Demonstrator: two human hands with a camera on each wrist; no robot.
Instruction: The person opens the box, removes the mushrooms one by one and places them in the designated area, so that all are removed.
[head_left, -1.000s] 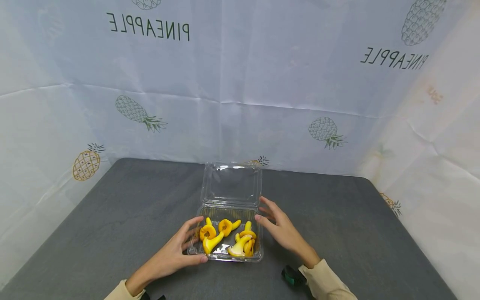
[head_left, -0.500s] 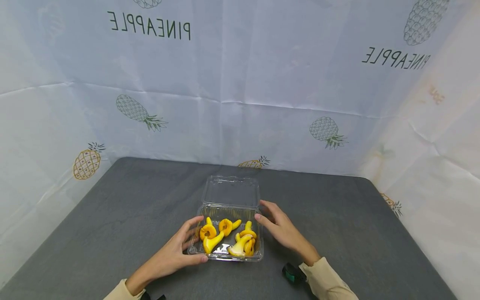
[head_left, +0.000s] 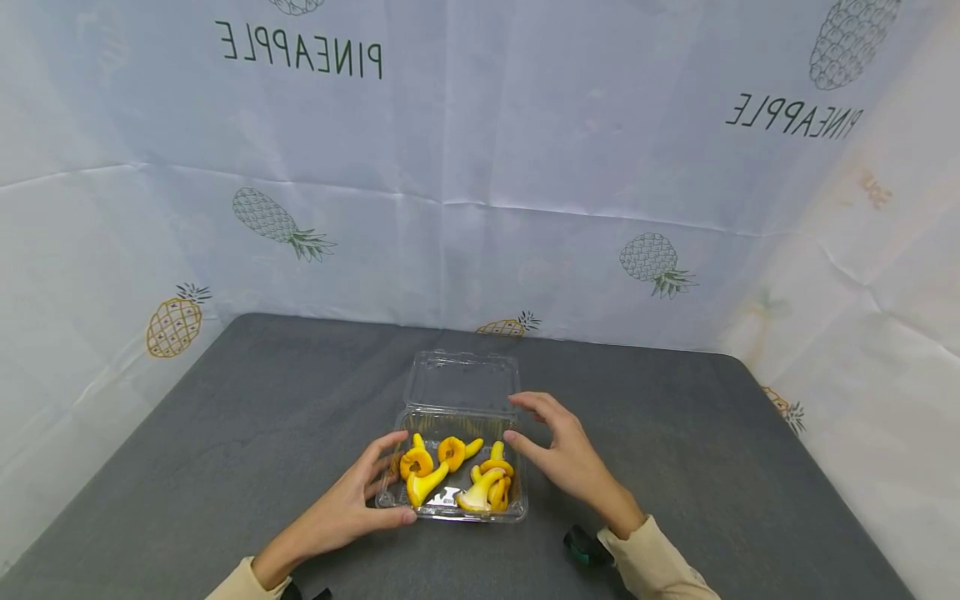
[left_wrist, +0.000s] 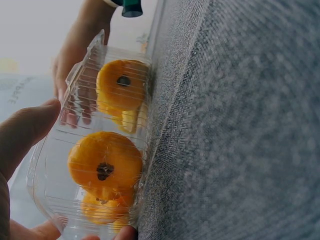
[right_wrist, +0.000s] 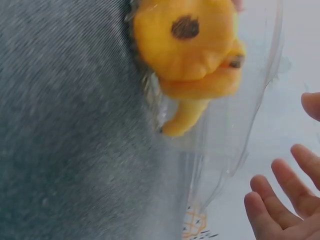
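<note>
A clear plastic clamshell box (head_left: 431, 515) sits on the table, its hinged lid (head_left: 463, 383) laid back away from the person. Inside are several yellow, chanterelle-like mushrooms (head_left: 427, 483), grouped left and right. My left hand (head_left: 348, 504) holds the box's left side, thumb at the front corner and fingers along the side wall. The left wrist view shows that thumb (left_wrist: 30, 125) at the rim, with orange mushroom caps (left_wrist: 105, 160) behind the ribbed wall. My right hand (head_left: 570, 458) hovers at the back right corner, its fingers (right_wrist: 287, 185) spread and holding nothing in the right wrist view.
The dark grey table (head_left: 300, 400) extends around the box on all sides. A white curtain (head_left: 480, 167) printed with pineapples hangs behind and beside it. A black strap device (head_left: 585, 546) is at the right wrist.
The lid has tipped farther back, from upright to lying low. My right hand has lifted off the box's right side and shifted slightly left. My left hand stays put.
</note>
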